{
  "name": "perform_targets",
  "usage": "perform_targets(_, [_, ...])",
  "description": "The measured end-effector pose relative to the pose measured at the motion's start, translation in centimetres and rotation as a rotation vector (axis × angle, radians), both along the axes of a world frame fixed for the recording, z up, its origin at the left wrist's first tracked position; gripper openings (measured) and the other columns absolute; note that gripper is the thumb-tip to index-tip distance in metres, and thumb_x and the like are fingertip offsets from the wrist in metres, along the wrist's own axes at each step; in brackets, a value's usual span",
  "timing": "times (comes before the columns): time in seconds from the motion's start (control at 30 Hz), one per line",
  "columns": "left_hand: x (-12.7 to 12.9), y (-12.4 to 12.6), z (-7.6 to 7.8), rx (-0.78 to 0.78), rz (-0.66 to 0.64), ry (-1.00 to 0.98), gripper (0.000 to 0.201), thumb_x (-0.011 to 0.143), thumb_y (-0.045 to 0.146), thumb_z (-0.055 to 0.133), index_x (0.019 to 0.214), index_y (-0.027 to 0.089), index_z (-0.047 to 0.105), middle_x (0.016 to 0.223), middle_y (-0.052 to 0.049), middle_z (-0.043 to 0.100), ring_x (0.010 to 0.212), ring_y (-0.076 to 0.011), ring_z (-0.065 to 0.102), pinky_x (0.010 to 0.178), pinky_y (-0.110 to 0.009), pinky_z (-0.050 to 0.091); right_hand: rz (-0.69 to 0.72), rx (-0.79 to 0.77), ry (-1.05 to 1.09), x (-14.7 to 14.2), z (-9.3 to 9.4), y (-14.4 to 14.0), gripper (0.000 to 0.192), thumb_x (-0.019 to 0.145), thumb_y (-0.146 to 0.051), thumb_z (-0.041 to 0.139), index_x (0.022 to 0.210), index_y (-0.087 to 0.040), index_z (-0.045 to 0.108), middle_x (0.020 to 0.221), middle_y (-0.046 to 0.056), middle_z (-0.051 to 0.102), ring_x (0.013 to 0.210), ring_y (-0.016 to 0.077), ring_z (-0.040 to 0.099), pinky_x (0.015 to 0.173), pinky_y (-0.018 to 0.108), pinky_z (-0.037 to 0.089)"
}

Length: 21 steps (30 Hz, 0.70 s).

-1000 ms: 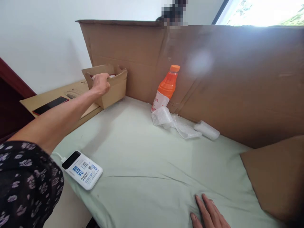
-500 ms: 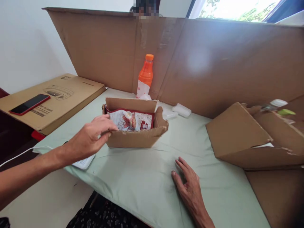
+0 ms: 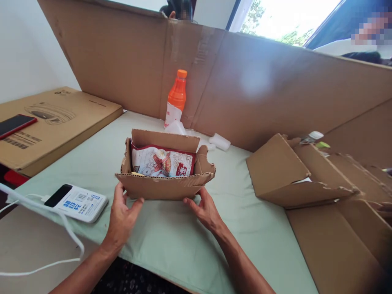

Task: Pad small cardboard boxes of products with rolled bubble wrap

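Cardboard box (image 3: 165, 185) touched by both open hands.

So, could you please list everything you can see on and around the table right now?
small open box: 1, brown cardboard, middle of the table, between both hands
snack packet: 1, white and red, inside the small open box
bottle: 1, orange with white label, upright against the cardboard screen
cardboard screen: 1, brown, along the table's far edge
bubble wrap: a few white pieces, beside the bottle
torn box: 1, brown, right of the small open box
power bank: 1, white, cable attached, near left corner
flat carton: 1, brown, far left
phone: 1, red-edged, on the flat carton
table cloth: 1, pale green
left hand: open, at the box's near left corner
right hand: open, fingertips at the box's near right corner
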<state>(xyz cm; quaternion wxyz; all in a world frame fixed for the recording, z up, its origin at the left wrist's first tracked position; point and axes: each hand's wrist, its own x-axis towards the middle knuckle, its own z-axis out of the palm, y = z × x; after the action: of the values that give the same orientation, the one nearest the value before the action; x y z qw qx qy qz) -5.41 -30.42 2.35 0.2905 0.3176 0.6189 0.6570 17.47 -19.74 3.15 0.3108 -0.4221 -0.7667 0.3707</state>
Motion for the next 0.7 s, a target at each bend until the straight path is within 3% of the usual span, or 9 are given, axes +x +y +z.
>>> perform_targets(0.1, [0.4,0.0,-0.4,-0.006,-0.017,-0.036,0.051,0.079,0.033,0.072,0.125,0.023,0.052,0.126,-0.008,0.062,0.124,-0.0254,0.059,0.11,-0.04,0.046,-0.096,0.069,0.007,1.1,-1.4,-1.8,0.047,0.088,-0.048,0.063,0.123,-0.017,0.063,0.114,0.013,0.072,0.103,0.0298,0.068,0.089,0.042,0.058])
perform_targets(0.27, [2.0,-1.3,-1.9,-0.077,-0.098,-0.024,0.063,0.079,0.038,0.074,0.136,0.022,0.052,0.135,-0.012,0.061,0.136,-0.0306,0.054,0.117,-0.043,0.042,-0.301,0.132,-0.119,6.2,-5.4,-7.3,0.04,0.091,-0.046,0.063,0.121,-0.021,0.067,0.105,0.011,0.075,0.094,0.0287,0.072,0.085,0.039,0.06])
perform_targets(0.33, [2.7,-0.9,-2.1,-0.082,-0.093,0.003,0.062,0.079,0.039,0.074,0.135,0.021,0.053,0.135,-0.012,0.062,0.136,-0.0309,0.053,0.117,-0.042,0.042,-0.321,0.13,-0.164,7.2,-5.8,-7.9,0.039,0.09,-0.046,0.064,0.12,-0.022,0.068,0.102,0.011,0.076,0.093,0.0288,0.072,0.083,0.038,0.061])
perform_targets(0.53, [2.8,4.4,-1.4,-0.033,-0.107,-0.013,0.044,0.081,0.025,0.066,0.123,0.022,0.055,0.116,-0.006,0.069,0.117,-0.022,0.064,0.107,-0.034,0.049,-0.361,0.156,-0.133,4.9,-3.6,-3.7,0.039,0.089,-0.043,0.059,0.116,-0.018,0.068,0.102,0.012,0.075,0.095,0.0285,0.072,0.083,0.039,0.061])
perform_targets(0.63, [2.3,5.7,-2.0,-0.042,-0.097,-0.006,0.044,0.08,0.026,0.067,0.122,0.022,0.056,0.115,-0.006,0.069,0.114,-0.0214,0.066,0.108,-0.034,0.049,-0.333,0.158,-0.127,6.0,-2.6,-0.3,0.032,0.086,-0.041,0.054,0.103,-0.02,0.072,0.091,0.01,0.077,0.075,0.0236,0.07,0.065,0.033,0.06])
perform_targets(0.7, [2.2,5.7,-2.9,-0.094,-0.082,-0.008,0.051,0.079,0.031,0.069,0.128,0.022,0.056,0.123,-0.008,0.068,0.119,-0.0238,0.064,0.11,-0.037,0.048,-0.317,0.155,-0.153,7.8,-1.5,2.8,0.031,0.084,-0.041,0.054,0.099,-0.021,0.074,0.093,0.009,0.078,0.073,0.023,0.069,0.064,0.033,0.059])
